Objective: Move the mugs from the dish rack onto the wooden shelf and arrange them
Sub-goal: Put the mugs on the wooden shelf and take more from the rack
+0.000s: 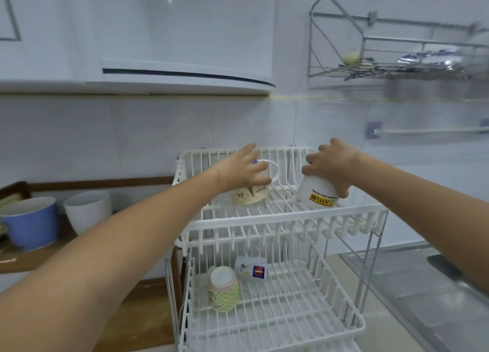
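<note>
Our right hand (330,163) is closed around the base of an upside-down white mug (318,194) with a yellow logo, tilting it on the top tier of the white dish rack (285,223), near that tier's front right corner. Our left hand (243,170) covers the base of a second upside-down mug, a cream patterned mug (250,197), with the fingers spread over it; its white handle loops out to the right of our fingers. We cannot tell whether this hand has actually clamped the mug or only rests on it. The two mugs stand apart on the same tier, the cream one toward the left and the white one to the right.

On the lower tier two more mugs remain: a green dotted mug (223,289) upside down near the left side, and a small white printed mug (251,268) just behind it, lying tilted.

To the left of the rack, the wooden shelf (34,256) carries a blue mug (31,223) and a white mug beside it (88,210), both upright and near each other, with a raised wooden rim behind them.

High on the tiled wall to the right hangs a metal wire rack (391,68) holding blurred dishes.
</note>
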Demonstrator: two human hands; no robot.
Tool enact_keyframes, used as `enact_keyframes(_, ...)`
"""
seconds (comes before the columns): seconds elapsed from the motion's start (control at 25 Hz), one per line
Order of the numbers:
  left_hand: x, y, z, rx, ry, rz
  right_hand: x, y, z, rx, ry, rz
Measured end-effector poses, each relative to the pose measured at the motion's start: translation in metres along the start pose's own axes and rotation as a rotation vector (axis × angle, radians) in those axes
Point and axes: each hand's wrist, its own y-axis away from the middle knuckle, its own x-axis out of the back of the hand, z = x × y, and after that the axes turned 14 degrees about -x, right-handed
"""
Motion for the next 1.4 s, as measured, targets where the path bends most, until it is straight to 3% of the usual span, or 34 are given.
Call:
enact_keyframes(0.12,0.007,0.033,-0.012,0.212,0.142,0.105,-0.005,0.006,0.007,-0.156,-0.251,0.098)
enact_keyframes(0.32,0.026,0.122,-0.014,0.71,0.479,0.496,0.03,0.027,-0.019,-0.347,-1.317,0.183)
enact_keyframes(0.48,0.032,0.2,0.018,1.006,0.797,0.725,0.097,0.054,-0.061,-0.287,-1.838,0.285)
enact_keyframes(0.68,0.017,0.297,0.081,1.403,1.035,0.882,0.186,0.081,-0.147,0.023,-2.288,0.26)
enact_keyframes(0.88,-0.026,0.372,0.175,1.612,1.248,0.745,0.216,0.098,-0.28,0.065,-2.442,0.05)
enact_keyframes(0.96,-0.049,0.391,0.224,1.644,1.442,0.743,0.212,0.099,-0.338,0.001,-2.388,-0.106)
enact_keyframes(1.12,-0.097,0.396,0.293,1.703,1.682,0.529,0.187,0.085,-0.438,-0.175,-2.199,-0.432)
enact_keyframes(1.4,-0.212,0.351,0.332,1.884,1.788,0.359,0.158,0.012,-0.539,-0.332,-2.141,-0.584)
